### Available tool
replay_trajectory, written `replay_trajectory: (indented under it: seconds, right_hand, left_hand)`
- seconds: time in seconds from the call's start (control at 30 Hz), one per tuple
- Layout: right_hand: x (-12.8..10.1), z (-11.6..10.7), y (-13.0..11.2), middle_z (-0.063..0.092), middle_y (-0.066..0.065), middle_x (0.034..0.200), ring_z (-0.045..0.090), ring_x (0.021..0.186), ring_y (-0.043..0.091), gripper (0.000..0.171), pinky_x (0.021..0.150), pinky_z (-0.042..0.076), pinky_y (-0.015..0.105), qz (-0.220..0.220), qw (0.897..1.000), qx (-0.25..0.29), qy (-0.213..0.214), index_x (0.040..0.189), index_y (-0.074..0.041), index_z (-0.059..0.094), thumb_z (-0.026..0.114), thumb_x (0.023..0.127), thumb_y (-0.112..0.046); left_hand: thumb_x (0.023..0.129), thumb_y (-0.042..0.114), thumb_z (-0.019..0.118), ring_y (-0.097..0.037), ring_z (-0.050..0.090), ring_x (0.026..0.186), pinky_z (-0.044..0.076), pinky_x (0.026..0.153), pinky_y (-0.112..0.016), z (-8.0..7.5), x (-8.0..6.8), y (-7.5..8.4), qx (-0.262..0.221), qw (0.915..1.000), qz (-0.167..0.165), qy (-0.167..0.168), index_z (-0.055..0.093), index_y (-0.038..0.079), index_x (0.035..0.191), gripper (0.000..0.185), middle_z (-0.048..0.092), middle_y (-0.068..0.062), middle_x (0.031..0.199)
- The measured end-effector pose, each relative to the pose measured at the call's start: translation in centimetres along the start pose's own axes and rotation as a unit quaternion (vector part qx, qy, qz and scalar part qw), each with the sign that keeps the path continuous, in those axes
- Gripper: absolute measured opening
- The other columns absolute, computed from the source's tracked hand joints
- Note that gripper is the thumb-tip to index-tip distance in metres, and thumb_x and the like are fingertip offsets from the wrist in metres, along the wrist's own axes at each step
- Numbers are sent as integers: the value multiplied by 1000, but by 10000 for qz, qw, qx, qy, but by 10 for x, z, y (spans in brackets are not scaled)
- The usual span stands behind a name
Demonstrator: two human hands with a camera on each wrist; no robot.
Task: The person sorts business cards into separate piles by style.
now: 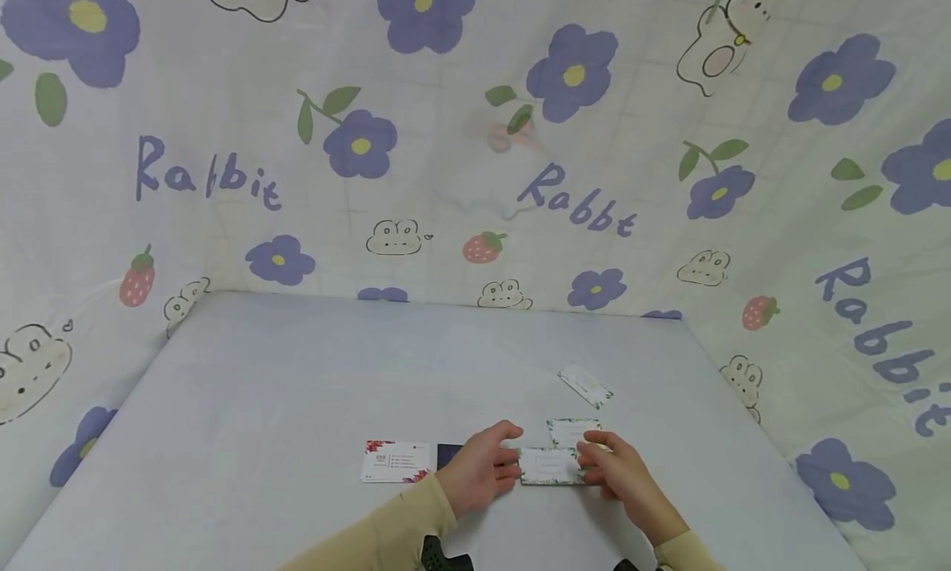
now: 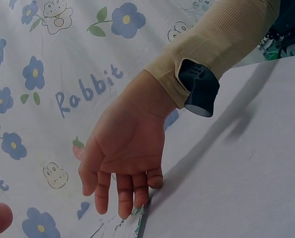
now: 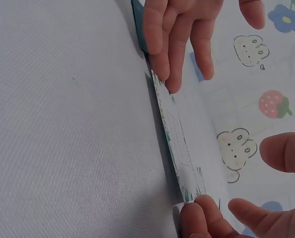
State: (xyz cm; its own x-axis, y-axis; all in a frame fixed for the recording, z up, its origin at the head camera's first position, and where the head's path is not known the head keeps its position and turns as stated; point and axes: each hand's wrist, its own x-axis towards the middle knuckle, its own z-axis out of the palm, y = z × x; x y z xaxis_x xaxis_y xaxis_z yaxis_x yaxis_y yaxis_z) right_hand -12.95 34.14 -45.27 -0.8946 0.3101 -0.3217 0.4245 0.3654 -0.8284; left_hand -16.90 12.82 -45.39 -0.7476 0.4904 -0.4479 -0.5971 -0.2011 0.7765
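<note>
Between my two hands lies a white business card with a green leafy border, long side toward me. My left hand stands at its left end, fingers extended, their tips right at the short edge. At the right end the fingertips of my right hand meet the opposite short edge, with the thumb held apart above. In the right wrist view the card spans the gap between both sets of fingertips. Just behind it sits another leafy-bordered card, partly covered by the front one.
A third leafy card lies askew farther back. Left of my left hand are a white card with red flowers and a dark blue card, partly hidden by the hand. A printed curtain encloses the white table behind and at the sides.
</note>
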Motion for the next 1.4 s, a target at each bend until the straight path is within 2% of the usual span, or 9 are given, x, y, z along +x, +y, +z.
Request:
replay_trajectory:
  seconds: [0.37,0.5,0.6,0.73,0.93,1.07,1.27,1.4]
  right_hand:
    - [-2,5,-1,74,14,108,63,70,12,52,61,41,27,-36,9997,-193,117,140,1,49,59,99,-29]
    - [-1,4,-3,74,16,109,63,71,13,54,63,43,29,-61,9995,-277,124,142,1,48,58,99,-30]
    - [0,-2,-9,71,20,117,64,76,13,55,66,44,30,-134,9995,-258,89,145,0,46,56,100,-31]
    - [3,-16,-23,69,19,122,64,82,11,56,67,46,28,-306,9995,92,62,150,-2,40,53,104,-32]
    - [5,-33,-47,69,-3,111,63,85,7,59,70,47,26,-623,9965,522,190,154,-4,33,49,107,-36]
    - [7,-34,-56,67,-9,105,63,84,6,60,71,47,26,-688,9958,515,330,155,-6,33,49,107,-37]
    - [15,-27,-58,68,-1,111,64,81,7,61,69,48,27,-686,9964,433,227,155,-4,33,51,106,-36]
    - [23,-25,-57,68,4,118,66,84,8,62,70,49,28,-673,9969,397,69,155,-4,33,50,106,-39]
  left_hand:
    - [95,27,57,-59,22,148,23,124,-59,1,0,-2,16,10000,-42,-85,22,-7,157,80,16,-47,157]
    - [95,27,58,-57,25,147,26,124,-58,1,-4,4,95,9999,-62,-56,23,-6,158,78,18,-45,158]
    - [96,28,57,-55,29,147,29,123,-57,-1,-10,14,234,9997,88,-58,29,-4,157,74,22,-41,159]
    - [99,31,53,-54,26,150,26,124,-57,-11,-22,34,245,9979,560,-195,24,-1,159,74,21,-37,162]
    - [104,31,45,-54,16,153,16,127,-58,-33,-31,58,-241,9931,1092,-341,14,1,162,72,14,-35,165]
    - [104,31,45,-54,16,153,14,127,-58,-45,-31,65,-495,9917,1170,-176,13,2,162,72,13,-34,166]
    - [102,29,46,-55,14,153,12,128,-59,-53,-25,69,-600,9919,1119,-7,13,3,162,74,11,-36,165]
    - [101,28,46,-55,14,153,12,128,-59,-57,-22,72,-665,9917,1088,164,15,3,162,73,12,-36,165]
